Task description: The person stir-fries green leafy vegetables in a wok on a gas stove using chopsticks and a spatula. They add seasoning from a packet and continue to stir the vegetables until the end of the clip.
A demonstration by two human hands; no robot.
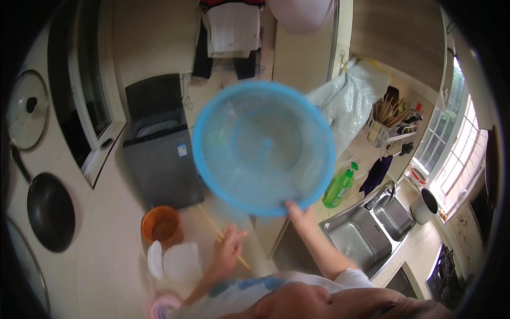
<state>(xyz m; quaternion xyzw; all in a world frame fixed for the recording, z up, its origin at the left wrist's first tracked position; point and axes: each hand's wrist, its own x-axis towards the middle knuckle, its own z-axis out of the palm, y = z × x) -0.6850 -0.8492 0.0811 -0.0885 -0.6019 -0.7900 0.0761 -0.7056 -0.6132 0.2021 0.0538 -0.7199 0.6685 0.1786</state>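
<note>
My right hand point(299, 214) grips the near rim of a large round plastic colander point(267, 145) with a blue rim. The colander is lifted above the floor, tilted so its slotted bowl faces me, and slightly blurred. Nothing solid can be made out in it. Lower down and to the left, my left hand point(229, 245) is closed around a long, thin yellowish stick point(211, 220), which looks like a chopstick. Whether there is more than one is not clear. The stick slants across the hand, away from the colander.
A steel double sink point(354, 239) and a green pump bottle point(338, 189) are at the right. A top-loading washing machine point(163, 165) stands ahead left, with an orange bucket point(162, 225) and white container point(183, 261) nearer. A black pan point(51, 212) hangs on the left wall.
</note>
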